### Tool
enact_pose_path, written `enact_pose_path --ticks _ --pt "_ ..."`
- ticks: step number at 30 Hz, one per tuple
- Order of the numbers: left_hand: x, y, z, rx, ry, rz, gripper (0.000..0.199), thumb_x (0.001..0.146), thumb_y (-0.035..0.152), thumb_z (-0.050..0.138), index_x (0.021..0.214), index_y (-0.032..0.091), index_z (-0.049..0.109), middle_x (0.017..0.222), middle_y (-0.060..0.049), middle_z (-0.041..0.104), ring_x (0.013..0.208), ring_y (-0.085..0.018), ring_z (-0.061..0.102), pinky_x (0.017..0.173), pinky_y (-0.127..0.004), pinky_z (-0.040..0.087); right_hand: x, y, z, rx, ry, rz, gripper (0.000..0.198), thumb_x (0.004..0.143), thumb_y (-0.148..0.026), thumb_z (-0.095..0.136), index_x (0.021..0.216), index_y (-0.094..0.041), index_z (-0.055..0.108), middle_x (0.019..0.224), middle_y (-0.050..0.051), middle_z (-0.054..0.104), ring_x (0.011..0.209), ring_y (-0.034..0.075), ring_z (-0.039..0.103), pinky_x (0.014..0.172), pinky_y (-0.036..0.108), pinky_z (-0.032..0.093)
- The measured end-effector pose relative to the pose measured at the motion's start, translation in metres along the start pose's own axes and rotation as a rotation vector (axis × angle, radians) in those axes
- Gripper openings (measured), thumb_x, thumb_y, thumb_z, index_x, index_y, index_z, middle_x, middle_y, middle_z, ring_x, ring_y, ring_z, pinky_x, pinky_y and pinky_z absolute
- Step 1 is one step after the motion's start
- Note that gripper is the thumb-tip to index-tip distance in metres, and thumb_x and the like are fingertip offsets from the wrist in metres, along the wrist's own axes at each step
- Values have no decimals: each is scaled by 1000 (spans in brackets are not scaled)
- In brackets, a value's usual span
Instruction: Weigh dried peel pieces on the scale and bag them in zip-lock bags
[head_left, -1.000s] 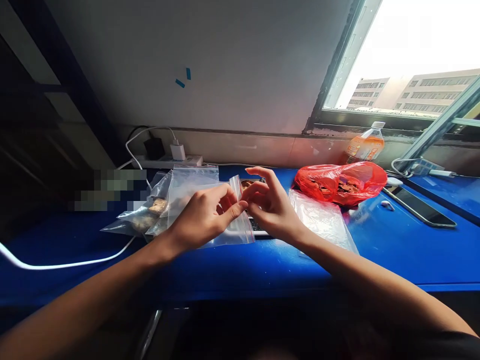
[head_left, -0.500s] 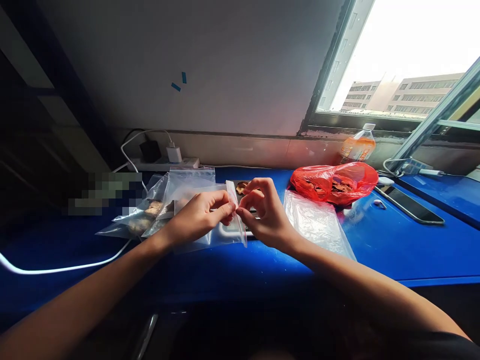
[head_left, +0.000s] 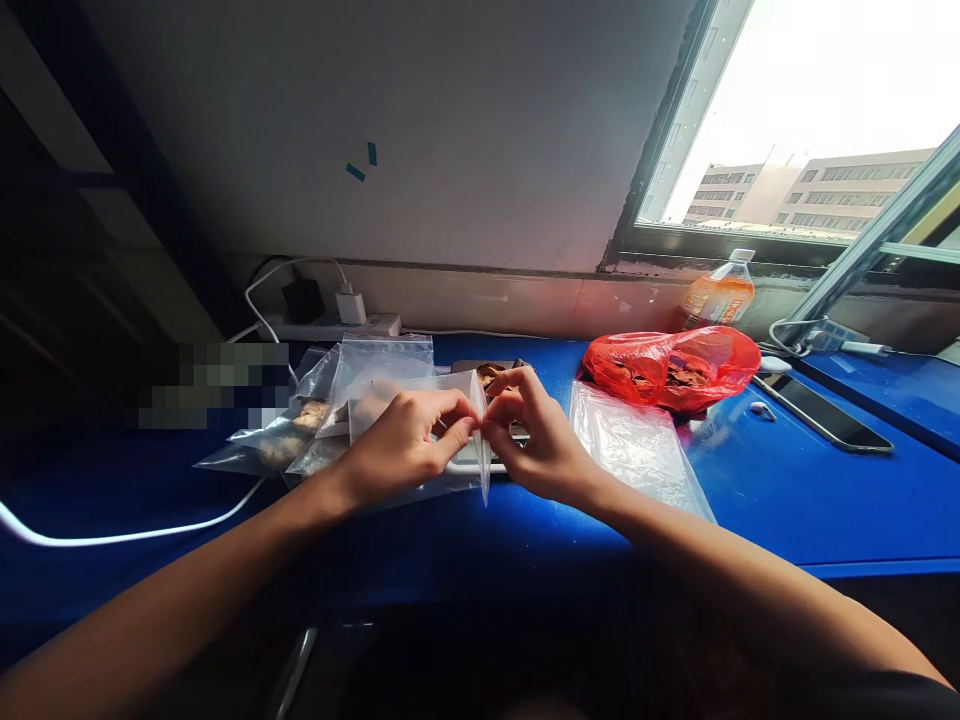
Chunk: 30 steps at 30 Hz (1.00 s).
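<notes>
Between my hands is a clear zip-lock bag [head_left: 439, 482], its mouth edge facing right. My left hand [head_left: 409, 430] pinches one side of that edge, and my right hand [head_left: 529, 430] pinches the other side, fingertips nearly meeting. Behind my fingers sits a kitchen scale [head_left: 499, 468], mostly hidden, with dried brown slices [head_left: 491, 376] on it. To the left lie more clear bags [head_left: 386, 358], some with pale brown dried pieces [head_left: 307, 415] inside. A stack of flat clear bags [head_left: 634, 450] lies right of my right hand.
A red plastic bag [head_left: 626, 358] of dried reddish-brown pieces stands at the right, before an orange drink bottle [head_left: 720, 290]. A phone [head_left: 825, 410] and a white earbud [head_left: 763, 411] lie farther right. A power strip [head_left: 375, 325] and white cable [head_left: 135, 541] are on the left.
The zip-lock bag's mouth edge has turned and its two sides now stand slightly apart. My right hand has moved a little right, its pinch now on the edge.
</notes>
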<state>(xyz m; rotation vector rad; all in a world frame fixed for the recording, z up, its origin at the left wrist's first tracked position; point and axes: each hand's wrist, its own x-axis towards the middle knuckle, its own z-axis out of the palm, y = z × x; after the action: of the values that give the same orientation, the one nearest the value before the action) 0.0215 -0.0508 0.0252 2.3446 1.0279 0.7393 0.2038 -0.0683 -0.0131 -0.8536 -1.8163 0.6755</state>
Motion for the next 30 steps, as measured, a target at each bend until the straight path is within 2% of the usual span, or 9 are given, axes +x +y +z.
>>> enact_pose_path --ticks 4,8,14,19,23,27,30 --pt "-1 1 -2 88 -37 2 31 90 37 49 71 17 64 59 3 56 54 -12 49 53 -24 35 0 0 1 -56 3 -45 30 77 -12 52 100 -24 37 72 -5 59 62 11 56 59 23 44" --pt "-2 1 -2 93 -68 -15 32 87 37 51 62 17 57 55 3 51 51 -10 44 50 -24 31 -1 -2 3 -127 -12 -50 21 78 -12 51 94 -23 42 72 -3 61 61 11 57 56 22 42" --pt "-1 -4 0 81 -89 32 27 86 31 48 66 17 58 61 1 58 57 -12 50 54 -24 34 -2 -4 5 -85 -22 -56 11 84 -23 57 88 -22 47 74 0 61 64 12 57 58 24 45" --pt "-1 -5 3 103 -77 5 27 87 31 49 66 17 58 63 1 60 58 -12 52 55 -25 35 -3 -4 5 -102 -23 -15 16 80 -16 54 90 -22 45 69 -3 59 60 12 55 54 22 41" --pt "-3 -3 3 154 -67 -28 32 89 36 48 64 17 57 61 0 60 58 -13 53 55 -26 33 -5 -4 6 -164 -21 -42 16 80 -15 51 91 -23 42 69 -3 59 58 11 55 54 21 40" --pt "-3 -3 1 153 -107 -15 42 94 42 41 67 17 60 65 -2 62 59 -15 54 55 -28 33 -7 -3 7 -252 -37 -89 19 80 -13 49 94 -23 42 74 -1 63 63 12 59 57 22 41" --pt "-2 -5 1 155 -142 17 40 94 40 40 70 17 61 68 -4 64 61 -16 56 57 -29 36 -6 -1 5 -267 -44 -85 17 82 -14 49 95 -23 42 72 -2 63 60 12 57 55 21 39"
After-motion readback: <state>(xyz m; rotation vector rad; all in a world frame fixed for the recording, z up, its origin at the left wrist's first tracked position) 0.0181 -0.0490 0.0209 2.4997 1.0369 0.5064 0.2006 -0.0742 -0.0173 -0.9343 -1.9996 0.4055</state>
